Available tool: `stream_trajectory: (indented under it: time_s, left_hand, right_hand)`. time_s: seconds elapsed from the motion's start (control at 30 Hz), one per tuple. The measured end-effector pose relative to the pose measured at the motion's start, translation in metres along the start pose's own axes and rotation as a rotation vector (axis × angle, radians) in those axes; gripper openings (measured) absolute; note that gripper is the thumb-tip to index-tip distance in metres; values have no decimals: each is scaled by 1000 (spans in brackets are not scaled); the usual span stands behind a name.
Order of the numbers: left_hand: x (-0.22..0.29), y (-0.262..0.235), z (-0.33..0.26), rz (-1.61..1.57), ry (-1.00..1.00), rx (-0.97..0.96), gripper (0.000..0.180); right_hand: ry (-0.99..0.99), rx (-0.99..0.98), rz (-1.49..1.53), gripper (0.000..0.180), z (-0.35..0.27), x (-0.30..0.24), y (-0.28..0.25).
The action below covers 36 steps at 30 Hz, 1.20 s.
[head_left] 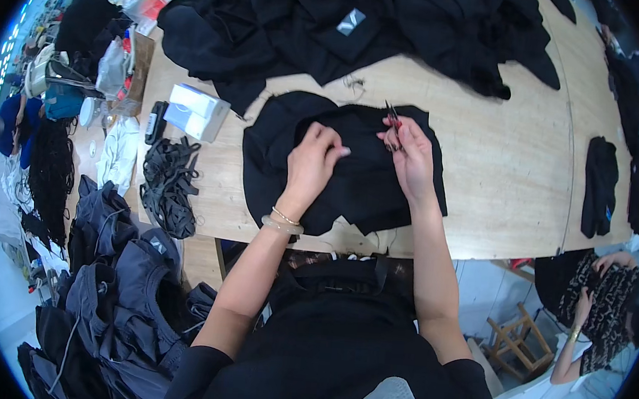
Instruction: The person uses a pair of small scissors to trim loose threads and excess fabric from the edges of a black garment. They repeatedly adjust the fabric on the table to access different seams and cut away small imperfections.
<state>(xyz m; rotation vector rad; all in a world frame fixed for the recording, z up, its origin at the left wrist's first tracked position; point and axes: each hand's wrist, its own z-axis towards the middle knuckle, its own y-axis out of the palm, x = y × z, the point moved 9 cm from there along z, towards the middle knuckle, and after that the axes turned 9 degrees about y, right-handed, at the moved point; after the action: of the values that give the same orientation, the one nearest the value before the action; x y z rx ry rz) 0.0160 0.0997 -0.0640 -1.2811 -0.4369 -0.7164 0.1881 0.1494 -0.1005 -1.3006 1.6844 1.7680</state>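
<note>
A black garment [366, 181] lies spread on the wooden table in front of me. Over its left part is my left hand [312, 160], with its fingers curled and the thumb and fingertips pressed together. Whether anything is pinched there is too small to make out. My right hand [416, 158] is above the garment's right side, closed around small dark thread snips [392, 119] with a bit of red on them. Their blades point away from me, toward the garment's far edge.
A heap of black garments [288, 24] covers the table's far side. To the left are dark straps [169, 188], a white-and-blue box [197, 113] and a black device [157, 122]. Dark grey clothes [124, 297] pile up at lower left. A folded black piece [599, 188] lies right; another person [604, 304] sits beyond a wooden stool [520, 343].
</note>
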Motion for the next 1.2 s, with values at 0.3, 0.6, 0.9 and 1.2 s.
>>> stream_trajectory:
  time_s: [0.3, 0.6, 0.9, 1.2]
  left_hand:
    - [-10, 3, -3, -7, -177, 92, 27]
    - [-37, 1, -7, -361, -308, 106, 17]
    - [-41, 6, -15, -420, -314, 97, 13]
    - [-10, -2, -10, -159, -75, 68, 12]
  right_hand:
    - [35, 20, -10, 28, 1, 1, -3]
    - [42, 20, -26, 29, 2, 1, -1]
    - [39, 16, -31, 29, 2, 0, -1]
    - [38, -7, -17, 30, 2, -1, -2]
